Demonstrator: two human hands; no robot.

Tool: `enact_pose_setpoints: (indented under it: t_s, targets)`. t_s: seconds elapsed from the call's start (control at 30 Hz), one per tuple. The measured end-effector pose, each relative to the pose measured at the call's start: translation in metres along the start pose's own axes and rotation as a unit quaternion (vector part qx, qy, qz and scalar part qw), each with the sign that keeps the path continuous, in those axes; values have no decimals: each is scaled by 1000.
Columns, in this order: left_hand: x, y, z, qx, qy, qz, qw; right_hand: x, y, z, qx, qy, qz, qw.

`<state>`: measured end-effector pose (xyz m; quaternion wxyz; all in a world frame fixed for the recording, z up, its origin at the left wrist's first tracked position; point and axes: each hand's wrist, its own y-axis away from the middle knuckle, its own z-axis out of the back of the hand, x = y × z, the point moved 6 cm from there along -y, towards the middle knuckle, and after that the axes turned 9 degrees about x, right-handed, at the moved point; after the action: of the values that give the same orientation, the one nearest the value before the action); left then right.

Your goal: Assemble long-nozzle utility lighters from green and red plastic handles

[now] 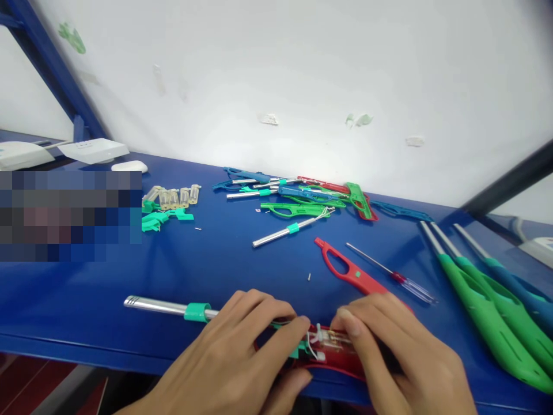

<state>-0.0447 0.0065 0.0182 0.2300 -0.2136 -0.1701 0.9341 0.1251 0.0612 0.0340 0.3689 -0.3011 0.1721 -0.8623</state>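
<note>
Near the table's front edge lies an opened stick lighter, its red half shell (339,363) showing the inner parts. Its metal tube (159,305) points left and carries a green collar (197,312). My left hand (242,357) is closed over the lighter's middle, covering part of the tube and the green trigger (299,349). My right hand (406,351) grips the right end of the shell, thumb and forefinger at the clear fuel tank (334,337). A thin white wire curves between the hands. My palms hide the rest of the lighter.
Beyond my hands lie a red half shell (358,278), a screwdriver (406,281) and a small screw (309,277). Loose lighter parts (298,196) are heaped at the back. Clear tanks (174,198) and green triggers (166,218) lie left; whole lighters (484,300) lie right.
</note>
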Motion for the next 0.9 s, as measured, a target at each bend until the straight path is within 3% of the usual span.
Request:
enact_pose_setpoints:
  t_s: [0.17,0.43,0.67,0.9]
  targets:
    - [-1,1,2,-6,-10,-8,1000,-9,6,6,43,-19,-18,999]
    - [-3,0,4,6,3,3,1000,-15,4,4,105,-64,9,992]
    - [-4,-1,3,10,4,-10,1000,-13,7,5,96,-42,48,993]
    - [-5,2,5,-10,2,-35,999,-15,8,3,134,-31,31,990]
